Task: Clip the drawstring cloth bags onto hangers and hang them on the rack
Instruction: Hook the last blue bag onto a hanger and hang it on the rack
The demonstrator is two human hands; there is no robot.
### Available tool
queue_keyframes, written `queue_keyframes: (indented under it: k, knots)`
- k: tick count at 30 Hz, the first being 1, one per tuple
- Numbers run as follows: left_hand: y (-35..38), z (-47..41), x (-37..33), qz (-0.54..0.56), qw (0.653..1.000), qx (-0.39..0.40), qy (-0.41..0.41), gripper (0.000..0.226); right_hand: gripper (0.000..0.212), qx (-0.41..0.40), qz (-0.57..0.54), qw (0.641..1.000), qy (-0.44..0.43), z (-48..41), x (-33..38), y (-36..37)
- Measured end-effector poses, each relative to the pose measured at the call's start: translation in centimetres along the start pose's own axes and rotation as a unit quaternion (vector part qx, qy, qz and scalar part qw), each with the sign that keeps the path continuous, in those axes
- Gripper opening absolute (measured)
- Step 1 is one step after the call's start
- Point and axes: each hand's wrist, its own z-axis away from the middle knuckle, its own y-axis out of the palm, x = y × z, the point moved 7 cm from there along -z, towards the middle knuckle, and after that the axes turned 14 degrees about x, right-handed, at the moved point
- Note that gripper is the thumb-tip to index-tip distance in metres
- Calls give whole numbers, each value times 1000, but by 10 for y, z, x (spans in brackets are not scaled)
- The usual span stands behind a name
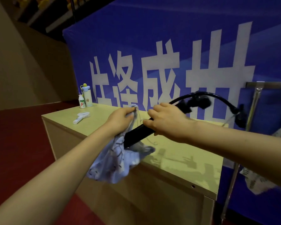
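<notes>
Both arms are stretched forward over the pale table [177,161]. The gathered neck of the light blue drawstring bag [118,161] is pinched in the left hand [120,119], the cloth hanging over the table's front edge. The black hanger [182,109] is gripped by the right hand [167,121], fingers curled round its bar. "AD" is read on a small bottle [82,101]; banner [169,70] characters are large and white. The far clips are blurred.

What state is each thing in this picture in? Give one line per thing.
Cloth bag: gathered at its neck, hanging from the left hand, not yet clipped.
Hanger: held tilted by the right hand, off the rack.
Bottles: upright.
Small fan: lying flat.
</notes>
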Motion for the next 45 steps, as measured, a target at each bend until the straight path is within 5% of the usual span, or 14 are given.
queue_keyframes:
  k: [4, 10, 14, 19, 23, 26, 29, 32, 36, 43, 45]
  knots:
    - [2, 2, -17, 147, 989, -1, 23, 40, 22, 22, -110, 994, -12, -33, 29, 0]
    - [-3, 5, -2, 257, 966, -23, 18, 41, 34, -1, -6, 988, -153, -57, 78, 22]
    - [-2, 7, 8, 319, 947, -30, 6, 40, 16, 26, -16, 988, -152, -41, 88, 1]
    - [8, 7, 1, 423, 906, -16, 16, 38, 28, -11, -11, 995, -98, -31, 63, -23]
    - [12, 3, -14, 447, 894, -3, 27, 37, 19, -26, -127, 991, -20, -23, 23, -30]
    - [4, 0, -22, 440, 897, -14, 44, 39, 18, -63, -308, 941, 126, -20, -35, -17]
    - [-3, -2, -28, 420, 906, -11, 52, 40, 43, 20, -432, 879, 201, -24, -74, 23]
    - [-5, -6, -30, 426, 904, -6, 47, 39, 62, 142, -448, 865, 175, -31, -69, 53]
    - [0, -5, -37, 434, 900, 18, 45, 37, 39, 74, -545, 826, 128, -30, -67, 58]
    - [11, -1, -52, 459, 884, 46, 76, 33, 21, 57, -773, 626, 87, 16, -101, 63]
    - [19, -4, -65, 449, 887, 61, 85, 34, 24, 59, -782, 611, 107, 38, -120, 62]
